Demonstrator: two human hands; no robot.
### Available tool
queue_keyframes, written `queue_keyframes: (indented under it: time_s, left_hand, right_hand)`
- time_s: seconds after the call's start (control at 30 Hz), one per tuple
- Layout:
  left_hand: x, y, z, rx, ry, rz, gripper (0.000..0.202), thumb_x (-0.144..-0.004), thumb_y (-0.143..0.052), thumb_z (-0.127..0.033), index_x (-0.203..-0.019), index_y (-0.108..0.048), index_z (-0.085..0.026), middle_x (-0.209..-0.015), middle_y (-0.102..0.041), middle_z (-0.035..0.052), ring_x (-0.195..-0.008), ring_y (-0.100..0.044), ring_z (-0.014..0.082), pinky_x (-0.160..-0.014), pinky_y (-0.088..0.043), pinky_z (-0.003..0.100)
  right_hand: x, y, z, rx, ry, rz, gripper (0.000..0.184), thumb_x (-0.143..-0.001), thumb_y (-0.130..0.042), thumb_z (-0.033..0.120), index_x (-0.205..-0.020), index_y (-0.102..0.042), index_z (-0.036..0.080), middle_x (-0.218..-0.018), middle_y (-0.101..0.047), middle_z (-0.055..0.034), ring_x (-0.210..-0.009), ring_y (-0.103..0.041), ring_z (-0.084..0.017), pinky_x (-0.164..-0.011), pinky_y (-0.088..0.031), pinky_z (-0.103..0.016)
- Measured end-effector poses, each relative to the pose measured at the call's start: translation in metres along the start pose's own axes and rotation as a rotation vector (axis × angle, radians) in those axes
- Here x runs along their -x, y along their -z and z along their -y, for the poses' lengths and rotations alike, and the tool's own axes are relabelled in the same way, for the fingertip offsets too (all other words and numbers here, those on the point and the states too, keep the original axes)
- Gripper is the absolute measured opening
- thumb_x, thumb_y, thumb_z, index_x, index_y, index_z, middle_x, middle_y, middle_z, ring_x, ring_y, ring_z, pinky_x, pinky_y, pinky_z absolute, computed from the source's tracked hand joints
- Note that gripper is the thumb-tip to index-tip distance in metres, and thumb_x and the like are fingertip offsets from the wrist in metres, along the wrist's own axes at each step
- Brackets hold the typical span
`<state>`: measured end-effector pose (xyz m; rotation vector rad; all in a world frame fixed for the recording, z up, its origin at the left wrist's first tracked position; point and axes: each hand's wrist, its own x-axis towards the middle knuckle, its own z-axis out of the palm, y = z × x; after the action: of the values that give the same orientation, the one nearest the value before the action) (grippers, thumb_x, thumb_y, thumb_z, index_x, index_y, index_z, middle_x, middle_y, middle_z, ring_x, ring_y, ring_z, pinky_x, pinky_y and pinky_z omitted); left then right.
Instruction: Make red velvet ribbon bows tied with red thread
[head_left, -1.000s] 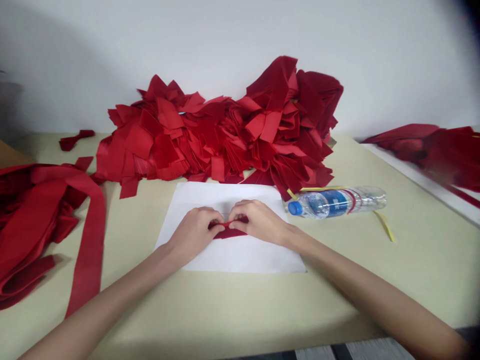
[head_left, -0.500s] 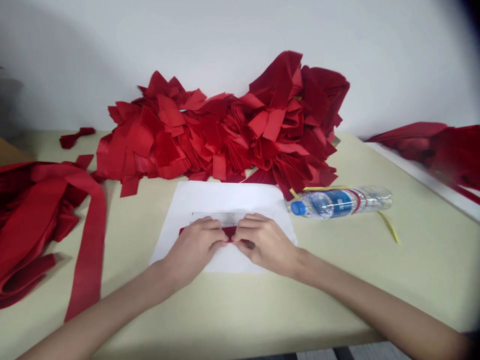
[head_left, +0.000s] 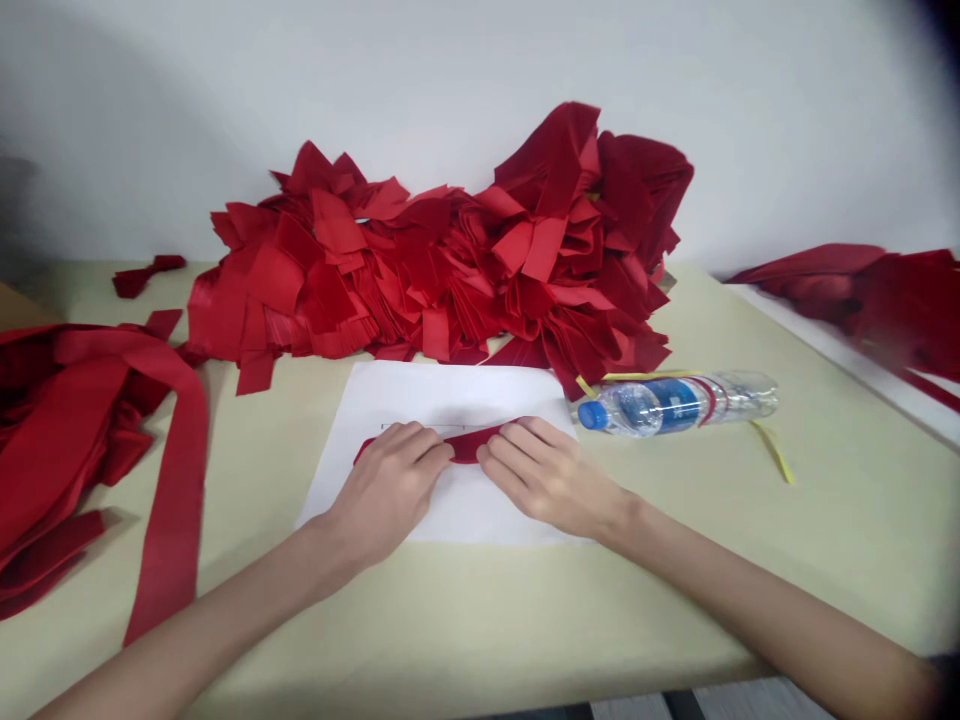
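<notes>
Between my two hands stretches a short red ribbon [head_left: 466,446], over a white sheet of paper [head_left: 439,390] with thin ruled lines on it. My left hand [head_left: 397,480] is closed on the ribbon's left part, and a bit of its red end pokes out past the knuckles. On the other side my right hand [head_left: 536,475] grips the right part with bent fingers. The ribbon's right portion slants slightly upward. My fingers cover much of both ends, so its folds there are hidden.
A large heap of cut red ribbon pieces [head_left: 420,270] lies against the wall. Long red ribbon [head_left: 172,480] is piled at the left. To the right lies a plastic bottle [head_left: 675,405] with a blue cap, near yellow strips [head_left: 772,450]. More red fabric [head_left: 862,290] rests at far right.
My right hand has moved a little right and up, away from my left hand. More of the red ribbon now shows between them.
</notes>
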<state>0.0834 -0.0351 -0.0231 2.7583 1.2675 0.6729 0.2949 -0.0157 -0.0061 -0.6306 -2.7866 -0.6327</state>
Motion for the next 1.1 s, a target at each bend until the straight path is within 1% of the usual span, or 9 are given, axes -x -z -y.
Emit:
queue_keyframes:
  time_s: [0.07, 0.13, 0.23, 0.33, 0.43, 0.6, 0.73, 0.87, 1.1]
  left_hand:
    - [0.004, -0.003, -0.001, -0.186, -0.181, -0.051, 0.023, -0.085, -0.042, -0.003, -0.086, -0.063, -0.012, -0.079, -0.063, 0.0076, -0.074, -0.054, 0.0202, -0.067, -0.044, 0.035]
    - [0.008, -0.006, -0.002, -0.317, -0.348, -0.062, 0.023, -0.083, -0.042, -0.001, -0.083, -0.063, -0.011, -0.076, -0.063, 0.0076, -0.072, -0.053, 0.0202, -0.067, -0.043, 0.035]
    - [0.01, -0.009, -0.004, -0.325, -0.412, -0.034, 0.026, -0.083, -0.041, 0.0, -0.076, -0.062, -0.012, -0.072, -0.061, 0.0062, -0.07, -0.052, 0.0193, -0.067, -0.043, 0.035]
    - [0.007, -0.009, -0.006, -0.156, -0.235, 0.023, 0.029, -0.083, -0.038, 0.001, -0.075, -0.062, -0.014, -0.072, -0.06, 0.0057, -0.069, -0.051, 0.0191, -0.063, -0.042, 0.034]
    - [0.001, -0.006, -0.007, 0.075, 0.008, 0.086, 0.028, -0.084, -0.041, -0.004, -0.075, -0.064, -0.017, -0.073, -0.062, 0.0039, -0.071, -0.054, 0.0186, -0.066, -0.043, 0.033]
    - [-0.01, 0.002, -0.004, 0.351, 0.312, 0.2, 0.021, -0.082, -0.05, -0.013, -0.075, -0.069, -0.021, -0.076, -0.066, 0.0009, -0.074, -0.059, 0.018, -0.07, -0.045, 0.031]
    - [-0.017, 0.007, 0.0, 0.429, 0.388, 0.246, 0.021, -0.078, -0.051, -0.014, -0.075, -0.07, -0.023, -0.078, -0.068, -0.0001, -0.073, -0.06, 0.0178, -0.069, -0.043, 0.029]
    - [-0.023, 0.013, 0.0, 0.466, 0.426, 0.283, 0.02, -0.076, -0.05, -0.014, -0.077, -0.068, -0.023, -0.07, -0.067, -0.002, -0.065, -0.058, 0.016, -0.061, -0.04, 0.027]
    - [-0.031, 0.014, 0.004, 0.452, 0.406, 0.323, 0.024, -0.076, -0.048, -0.015, -0.07, -0.07, -0.022, -0.069, -0.068, -0.0017, -0.062, -0.057, 0.0144, -0.061, -0.038, 0.027]
  right_hand:
    - [0.007, -0.004, 0.002, 0.031, 0.039, -0.035, 0.022, -0.088, -0.039, 0.006, -0.09, -0.06, 0.012, -0.078, -0.058, -0.0051, -0.074, -0.047, -0.018, -0.07, -0.033, -0.033]
    - [0.011, -0.008, 0.003, -0.021, -0.009, -0.007, 0.022, -0.088, -0.039, 0.006, -0.086, -0.06, 0.013, -0.077, -0.057, -0.0049, -0.073, -0.046, -0.017, -0.069, -0.033, -0.032]
    - [0.012, -0.008, 0.001, -0.197, -0.131, 0.081, 0.022, -0.09, -0.04, 0.01, -0.081, -0.059, 0.014, -0.077, -0.057, -0.0047, -0.071, -0.046, -0.016, -0.068, -0.035, -0.03]
    - [0.007, -0.001, -0.002, -0.399, -0.222, 0.186, 0.018, -0.09, -0.047, 0.025, -0.083, -0.061, 0.015, -0.08, -0.058, -0.0041, -0.076, -0.05, -0.015, -0.072, -0.038, -0.029]
    - [0.0, 0.004, 0.001, -0.513, -0.26, 0.23, 0.027, -0.083, -0.055, 0.041, -0.089, -0.062, 0.016, -0.085, -0.061, -0.0052, -0.083, -0.053, -0.017, -0.077, -0.04, -0.031]
    - [-0.012, -0.001, 0.007, -0.611, -0.336, 0.214, 0.021, -0.088, -0.05, 0.03, -0.086, -0.065, 0.016, -0.085, -0.064, -0.0046, -0.079, -0.056, -0.016, -0.076, -0.041, -0.03]
    - [-0.018, -0.008, 0.001, -0.802, -0.477, 0.219, 0.014, -0.084, -0.054, 0.02, -0.083, -0.068, 0.02, -0.08, -0.065, -0.0006, -0.074, -0.056, -0.013, -0.07, -0.04, -0.025]
    - [-0.023, -0.012, -0.005, -0.926, -0.64, 0.249, 0.01, -0.076, -0.059, 0.017, -0.075, -0.069, 0.021, -0.071, -0.064, 0.002, -0.063, -0.054, -0.01, -0.06, -0.037, -0.022]
    - [-0.025, -0.012, -0.009, -1.018, -0.671, 0.284, 0.009, -0.075, -0.06, 0.02, -0.076, -0.069, 0.021, -0.07, -0.065, 0.0022, -0.063, -0.055, -0.01, -0.059, -0.038, -0.021]
